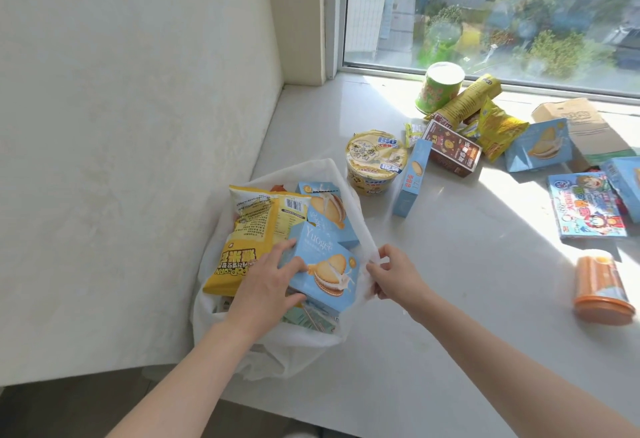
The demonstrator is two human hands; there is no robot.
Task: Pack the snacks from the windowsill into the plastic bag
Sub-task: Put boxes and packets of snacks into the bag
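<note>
A white plastic bag sits open at the left end of the windowsill. Inside it lie a yellow popcorn bag and two light blue biscuit boxes. My left hand grips the nearer blue biscuit box inside the bag. My right hand pinches the bag's right rim. On the sill stand a yellow noodle cup, another blue box on its side, a brown box and a green cup.
More snacks lie to the right: yellow packets, a blue biscuit pouch, a cardboard box, a colourful flat pack, an orange tub. A white wall stands left; the window pane runs behind.
</note>
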